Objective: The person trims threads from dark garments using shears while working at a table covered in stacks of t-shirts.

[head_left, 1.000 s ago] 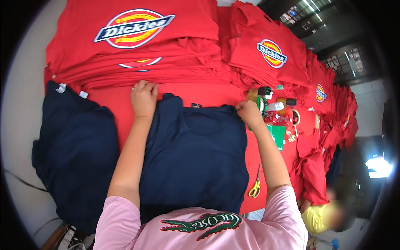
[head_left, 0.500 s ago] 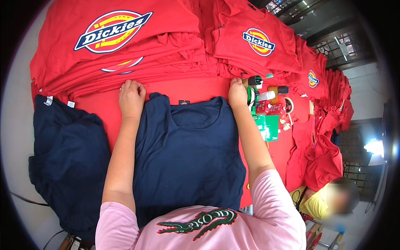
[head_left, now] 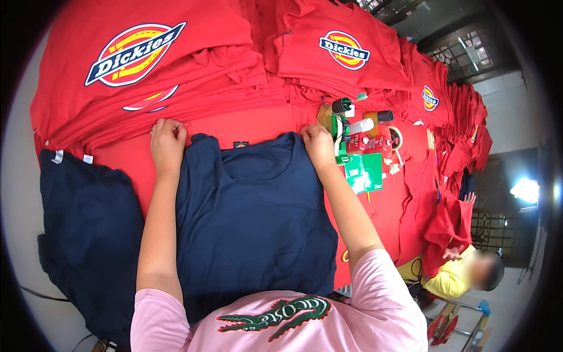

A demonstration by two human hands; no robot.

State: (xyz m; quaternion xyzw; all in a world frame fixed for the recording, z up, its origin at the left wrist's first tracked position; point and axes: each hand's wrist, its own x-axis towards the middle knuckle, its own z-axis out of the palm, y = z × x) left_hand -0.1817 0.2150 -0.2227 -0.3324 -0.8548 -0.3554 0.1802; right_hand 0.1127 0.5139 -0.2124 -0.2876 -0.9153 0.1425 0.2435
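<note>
A navy T-shirt lies spread in front of me, its neckline away from me and a small dark label at the collar. By its far left shoulder, my left hand rests on the red cloth with bent, bunched fingertips; whatever they pinch is hidden. At the far right shoulder, my right hand is closed, thumb and fingers together on the navy fabric's edge. Left of my left forearm lies a heap of navy garments with white tags.
Stacked red shirts with printed emblems line the far side. Right of my right hand stand a dark-capped bottle, a white tube and a green box. At the right, a person in yellow handles a red garment.
My right hand has come slightly nearer me, onto the shirt's shoulder. My left hand stays by the other shoulder. The view has shifted, and the co-worker's hands now show on a lifted red garment.
</note>
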